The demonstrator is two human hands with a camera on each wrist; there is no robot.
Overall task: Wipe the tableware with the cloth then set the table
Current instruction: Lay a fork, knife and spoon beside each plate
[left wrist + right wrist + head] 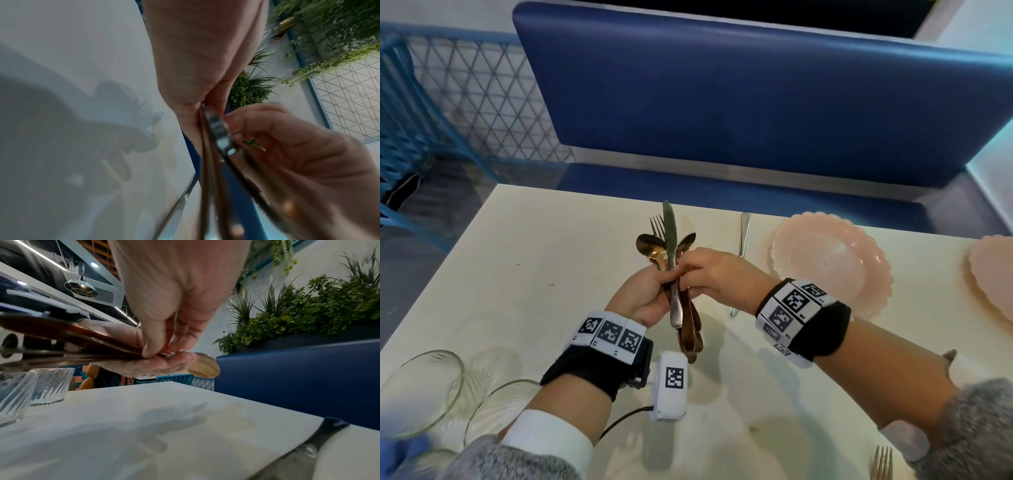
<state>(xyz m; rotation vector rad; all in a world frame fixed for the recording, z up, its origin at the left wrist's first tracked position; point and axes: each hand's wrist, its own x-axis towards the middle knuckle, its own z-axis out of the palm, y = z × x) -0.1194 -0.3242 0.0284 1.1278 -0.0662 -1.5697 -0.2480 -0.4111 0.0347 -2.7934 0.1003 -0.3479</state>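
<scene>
My left hand (659, 284) grips a bundle of cutlery (671, 253) above the white table (534, 257): a silver knife, gold spoons and a gold fork, heads pointing away from me. My right hand (688, 270) reaches in from the right and pinches a handle in that bundle. In the right wrist view its fingertips (151, 352) close on the brown-gold handles (92, 337) over the left hand's palm, with a gold spoon bowl (203, 365) sticking out. The left wrist view shows the handles (216, 129) up close. A blue cloth (400, 452) shows at the bottom left corner.
A silver utensil (743, 253) lies on the table right of the hands. Two scalloped pink plates (832, 260) (993, 274) sit at the right. Clear glasses (421, 387) stand at the near left, a fork (881, 462) at the near right. A blue bench (722, 102) faces the far edge.
</scene>
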